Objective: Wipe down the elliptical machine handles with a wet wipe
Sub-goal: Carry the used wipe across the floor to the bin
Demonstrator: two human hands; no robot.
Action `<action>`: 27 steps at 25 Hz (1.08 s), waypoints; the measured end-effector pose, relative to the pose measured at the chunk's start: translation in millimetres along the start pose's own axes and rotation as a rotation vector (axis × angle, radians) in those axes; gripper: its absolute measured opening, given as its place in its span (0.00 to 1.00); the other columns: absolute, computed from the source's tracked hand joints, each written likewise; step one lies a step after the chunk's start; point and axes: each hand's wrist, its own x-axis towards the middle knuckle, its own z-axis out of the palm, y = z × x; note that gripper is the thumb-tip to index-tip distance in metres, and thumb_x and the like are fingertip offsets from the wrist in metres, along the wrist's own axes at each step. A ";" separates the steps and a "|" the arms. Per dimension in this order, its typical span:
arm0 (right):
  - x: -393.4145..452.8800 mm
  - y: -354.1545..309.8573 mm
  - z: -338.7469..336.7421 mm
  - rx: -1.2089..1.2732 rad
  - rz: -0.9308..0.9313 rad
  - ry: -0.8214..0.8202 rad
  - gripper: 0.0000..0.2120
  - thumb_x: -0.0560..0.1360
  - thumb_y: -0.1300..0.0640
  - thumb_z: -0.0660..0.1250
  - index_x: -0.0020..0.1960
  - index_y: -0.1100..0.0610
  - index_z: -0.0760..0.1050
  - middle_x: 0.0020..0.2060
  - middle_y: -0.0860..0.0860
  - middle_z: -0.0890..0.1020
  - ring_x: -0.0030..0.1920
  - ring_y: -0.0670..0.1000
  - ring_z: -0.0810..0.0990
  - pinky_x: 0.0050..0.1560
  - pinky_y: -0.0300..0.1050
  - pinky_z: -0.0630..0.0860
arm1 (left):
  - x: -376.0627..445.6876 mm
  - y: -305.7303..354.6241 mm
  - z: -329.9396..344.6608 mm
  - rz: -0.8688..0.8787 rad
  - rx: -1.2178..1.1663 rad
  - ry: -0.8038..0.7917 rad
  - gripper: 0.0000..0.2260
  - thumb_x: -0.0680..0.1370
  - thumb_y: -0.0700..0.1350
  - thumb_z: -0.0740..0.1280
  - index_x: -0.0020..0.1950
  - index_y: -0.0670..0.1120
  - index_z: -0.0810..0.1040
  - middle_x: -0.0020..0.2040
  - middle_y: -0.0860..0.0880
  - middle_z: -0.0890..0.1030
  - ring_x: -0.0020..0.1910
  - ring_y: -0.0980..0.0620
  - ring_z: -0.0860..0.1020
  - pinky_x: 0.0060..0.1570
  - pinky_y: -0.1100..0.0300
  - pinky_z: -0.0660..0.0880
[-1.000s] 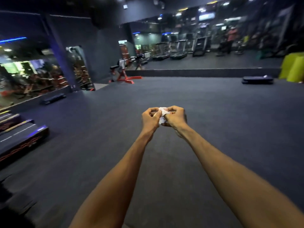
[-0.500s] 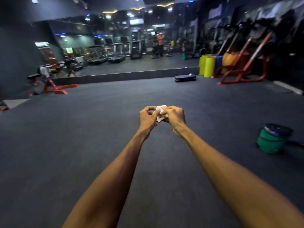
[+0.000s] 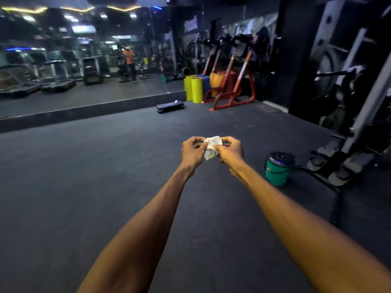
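Note:
A small crumpled white wet wipe [image 3: 211, 147] is pinched between both hands at arm's length over the dark gym floor. My left hand [image 3: 192, 153] grips its left edge and my right hand [image 3: 230, 153] grips its right edge. At the right edge stands the elliptical machine [image 3: 357, 123], grey and black, with its foot pedals [image 3: 340, 163] low near the floor. Its handles are blurred and I cannot make them out clearly.
A green bucket with a dark lid [image 3: 278, 168] stands on the floor just left of the machine. Farther off are a black step platform [image 3: 170, 106], yellow rolled mats [image 3: 193, 88] and a red rack [image 3: 230, 81]. A wall mirror [image 3: 84, 60] spans the back.
The view has swung to the right, bringing the green bucket nearer the middle and the elliptical machine into sight. Both hands stay together on the wipe.

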 end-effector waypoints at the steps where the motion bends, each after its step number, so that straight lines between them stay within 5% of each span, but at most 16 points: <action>1: 22.5 3.2 0.5 -0.003 0.004 0.040 0.05 0.68 0.59 0.72 0.41 0.50 0.78 0.41 0.51 0.85 0.43 0.54 0.85 0.38 0.48 0.77 | 24.4 -7.0 12.0 -0.010 0.004 -0.042 0.04 0.76 0.37 0.69 0.49 0.43 0.80 0.43 0.43 0.84 0.42 0.48 0.83 0.44 0.54 0.81; 4: 86.8 7.3 -0.1 0.014 0.013 0.123 0.04 0.69 0.59 0.72 0.40 0.51 0.79 0.39 0.53 0.85 0.41 0.55 0.86 0.35 0.47 0.79 | 90.9 -18.6 46.0 -0.043 0.075 -0.180 0.09 0.77 0.45 0.70 0.54 0.42 0.80 0.44 0.44 0.84 0.38 0.50 0.81 0.33 0.62 0.76; 6: 131.3 7.8 -2.8 0.041 0.015 0.172 0.06 0.70 0.60 0.73 0.39 0.51 0.79 0.38 0.52 0.85 0.38 0.53 0.85 0.36 0.48 0.81 | 137.9 -21.5 71.4 -0.027 0.149 -0.268 0.08 0.77 0.48 0.70 0.49 0.44 0.81 0.36 0.48 0.82 0.31 0.55 0.76 0.30 0.64 0.69; 11: 241.1 29.9 -23.1 0.050 0.038 0.298 0.12 0.71 0.64 0.68 0.35 0.48 0.81 0.36 0.51 0.85 0.39 0.53 0.84 0.43 0.54 0.84 | 241.2 -31.8 152.9 -0.014 0.151 -0.391 0.05 0.76 0.42 0.70 0.47 0.41 0.84 0.36 0.46 0.82 0.30 0.55 0.77 0.26 0.68 0.69; 16: 362.8 71.6 -60.0 -0.071 0.012 0.319 0.05 0.61 0.48 0.70 0.36 0.41 0.83 0.32 0.47 0.83 0.35 0.50 0.80 0.38 0.57 0.80 | 336.5 -45.4 258.3 -0.065 0.054 -0.529 0.08 0.78 0.40 0.67 0.53 0.35 0.80 0.39 0.41 0.82 0.34 0.48 0.79 0.27 0.64 0.73; 18: 419.1 91.2 -81.3 -0.160 -0.001 0.352 0.15 0.57 0.47 0.69 0.43 0.46 0.83 0.29 0.49 0.80 0.33 0.47 0.75 0.34 0.53 0.74 | 375.0 -51.9 306.5 -0.114 0.004 -0.611 0.11 0.81 0.41 0.64 0.54 0.33 0.79 0.39 0.40 0.81 0.36 0.45 0.79 0.27 0.64 0.73; 22: 514.9 108.0 -130.0 -0.391 -0.031 0.450 0.13 0.65 0.58 0.68 0.48 0.61 0.81 0.38 0.61 0.83 0.36 0.56 0.81 0.41 0.58 0.80 | 443.4 -55.8 390.2 -0.124 0.008 -0.727 0.08 0.81 0.43 0.63 0.50 0.40 0.79 0.39 0.41 0.81 0.32 0.50 0.78 0.27 0.62 0.71; 27: 624.1 127.7 -175.1 -0.474 0.001 0.444 0.13 0.71 0.67 0.69 0.54 0.59 0.84 0.38 0.51 0.84 0.39 0.50 0.81 0.45 0.53 0.80 | 536.4 -81.6 491.9 -0.113 0.076 -0.775 0.10 0.78 0.42 0.69 0.56 0.39 0.79 0.45 0.42 0.82 0.38 0.49 0.79 0.31 0.59 0.74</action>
